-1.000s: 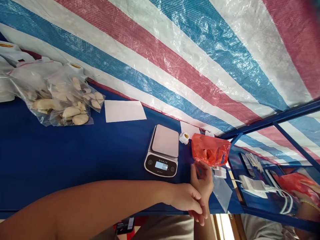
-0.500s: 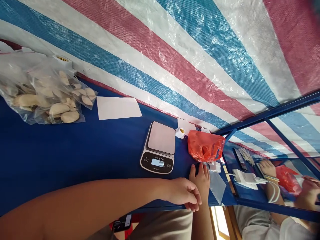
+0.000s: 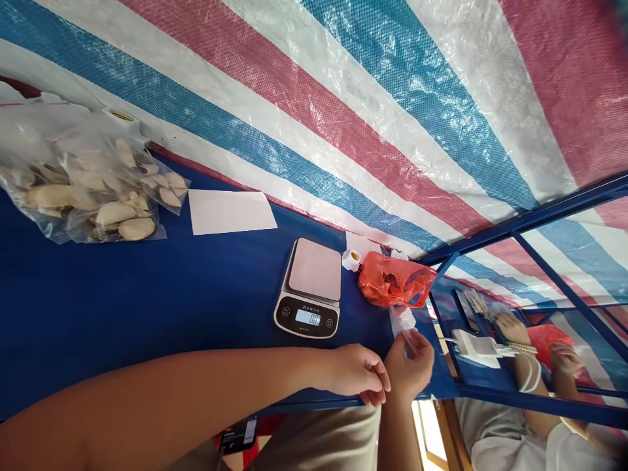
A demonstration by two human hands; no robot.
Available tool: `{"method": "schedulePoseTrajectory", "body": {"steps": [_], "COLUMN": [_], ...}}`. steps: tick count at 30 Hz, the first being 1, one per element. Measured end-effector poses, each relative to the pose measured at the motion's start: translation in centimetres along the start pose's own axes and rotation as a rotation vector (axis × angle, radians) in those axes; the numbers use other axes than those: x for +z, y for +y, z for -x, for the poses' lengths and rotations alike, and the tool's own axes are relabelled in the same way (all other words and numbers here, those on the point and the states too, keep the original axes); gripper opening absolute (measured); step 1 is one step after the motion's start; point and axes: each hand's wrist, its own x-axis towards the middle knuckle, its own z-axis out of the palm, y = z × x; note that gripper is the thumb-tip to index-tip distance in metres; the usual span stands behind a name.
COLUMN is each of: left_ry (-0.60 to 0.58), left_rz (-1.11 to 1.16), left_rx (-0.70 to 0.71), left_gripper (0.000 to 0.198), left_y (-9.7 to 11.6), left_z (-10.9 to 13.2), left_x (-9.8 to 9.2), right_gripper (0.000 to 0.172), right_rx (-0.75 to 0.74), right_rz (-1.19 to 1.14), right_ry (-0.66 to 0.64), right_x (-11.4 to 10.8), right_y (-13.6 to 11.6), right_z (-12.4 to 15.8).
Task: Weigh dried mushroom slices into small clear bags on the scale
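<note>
My left hand [image 3: 360, 374] rests near the table's front edge beside my right wrist, fingers loosely curled with nothing visible in them. Thumb and fingers of my right hand [image 3: 411, 363] are closed on a clear plastic bag [image 3: 398, 322], which is partly hidden by the hand. Just beyond lies a crumpled red plastic bag [image 3: 392, 281], its mouth partly open and something dark inside. To the left of these stands a kitchen scale [image 3: 315, 269], its plate bare and its display reading 0.0.
Clear bags of pale dried slices [image 3: 118, 209] lie at the far left, near a white paper sheet [image 3: 230, 212]. A white socket [image 3: 351, 260] sits by the scale. At right, past the blue frame [image 3: 544, 405], another person's hand [image 3: 513, 327] is at a second table.
My right hand has lifted from lying flat and now grips the clear bag. The red bag has shifted and changed shape. My left hand has barely moved.
</note>
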Motion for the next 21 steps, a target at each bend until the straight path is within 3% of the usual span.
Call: {"method": "schedulePoseTrajectory", "body": {"steps": [3,8,13,18,21], "left_ry": [0.01,0.015,0.012,0.027,0.035], "left_rz": [0.004,-0.01,-0.011,0.009,0.026], "left_rx": [-0.007,-0.012,0.001,0.003,-0.005], "left_gripper": [0.01,0.008,0.009,0.011,0.011], "left_y": [0.0,0.2,0.1,-0.2,-0.1], "left_z": [-0.2,-0.1,-0.1,-0.5,-0.4], "left_x": [0.0,0.1,0.2,0.0,0.1], "right_gripper": [0.045,0.03,0.026,0.032,0.035], "right_rx": [0.026,0.139,0.279,0.493,0.468], "right_rz": [-0.122,-0.323,-0.655,-0.94,-0.832], "right_ry": [0.049,-0.257,-0.233,-0.337,-0.389], "right_x": [0.1,0.0,-0.9,-4.3,-7.6], "right_y": [0.5,0.7,1.0,2.0,3.1], "right_z": [-0.4,-0.6,0.7,0.2,0.2]}}
